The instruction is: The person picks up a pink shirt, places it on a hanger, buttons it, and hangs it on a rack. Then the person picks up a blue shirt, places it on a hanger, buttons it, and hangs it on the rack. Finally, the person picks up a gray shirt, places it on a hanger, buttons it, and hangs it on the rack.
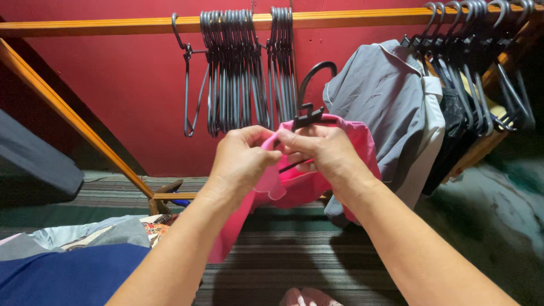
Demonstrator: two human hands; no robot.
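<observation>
Between left hand (241, 161) and right hand (328, 153), pink garment (294, 187) on black hanger (309, 110).

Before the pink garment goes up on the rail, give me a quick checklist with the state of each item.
1. Left hand grips the pink garment: ok.
2. Right hand pinches garment and black hanger at the collar: ok.
3. Hanger fully seated inside both shoulders: cannot tell, the hands cover it.
4. Hook free and pointing up: ok.
5. Open gap on the wooden rail between the empty hangers and the hung grey shirt: ok.
6. Garment hem hangs free of the clothes pile: ok.
</observation>
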